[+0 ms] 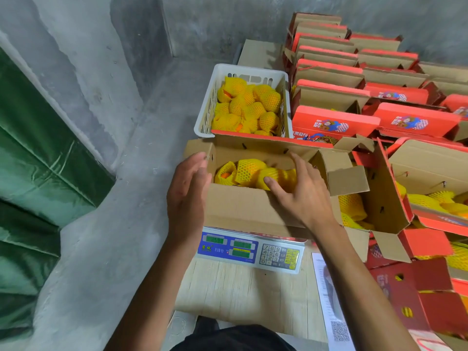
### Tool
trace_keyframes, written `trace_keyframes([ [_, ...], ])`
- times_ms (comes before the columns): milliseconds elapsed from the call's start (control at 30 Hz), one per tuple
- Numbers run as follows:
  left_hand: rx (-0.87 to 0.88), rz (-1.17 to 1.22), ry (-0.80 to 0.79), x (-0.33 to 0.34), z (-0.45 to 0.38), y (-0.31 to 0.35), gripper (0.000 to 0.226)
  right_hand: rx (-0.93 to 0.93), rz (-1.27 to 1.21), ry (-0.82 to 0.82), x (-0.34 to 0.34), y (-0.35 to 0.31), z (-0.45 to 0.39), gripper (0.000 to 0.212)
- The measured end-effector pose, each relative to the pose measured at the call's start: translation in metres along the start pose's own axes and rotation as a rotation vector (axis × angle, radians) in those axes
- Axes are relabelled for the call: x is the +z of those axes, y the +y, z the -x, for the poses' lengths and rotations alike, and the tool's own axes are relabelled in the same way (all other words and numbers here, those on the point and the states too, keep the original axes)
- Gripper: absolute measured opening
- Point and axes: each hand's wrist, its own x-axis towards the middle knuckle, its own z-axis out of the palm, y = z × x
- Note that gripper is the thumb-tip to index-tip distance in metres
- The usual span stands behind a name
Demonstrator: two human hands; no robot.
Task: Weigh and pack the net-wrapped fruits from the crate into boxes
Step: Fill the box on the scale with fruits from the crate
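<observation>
A: Net-wrapped fruits [253, 171] status?
B: Right hand [301, 191] rests open-fingered on them inside box [243, 209]; left hand [187, 188] open, flat against box side; box on scale [250, 249].
A: Advice?
B: Settle fruits level; release before reading; crate [205, 110] behind.

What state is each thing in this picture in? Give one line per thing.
Box: open, on the scale, part filled with netted fruit.
Scale: switched on, readout too blurred to read.
Crate: about half full of netted fruit.
Left hand: open, fingers at the box's left flap.
Right hand: open, fingers spread over the fruit.
Stacked boxes: closed.
</observation>
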Motion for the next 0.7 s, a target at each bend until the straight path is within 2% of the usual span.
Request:
trace_keyframes([
  [333,-0.097,0.172,-0.016,-0.015,0.015,-0.011,0.025,-0.06,0.002,0.063,0.006,-0.004,0.017,0.074],
  [567,-0.019,-0.082,0.001,-0.025,0.024,-0.017,0.022,-0.023,-0.052,0.023,-0.004,-0.005,0.013,0.076],
  [700,-0.093,0.015,0.032,-0.028,0.029,-0.019,0.025,-0.018,-0.056,0.005,-0.004,-0.007,0.015,0.076],
])
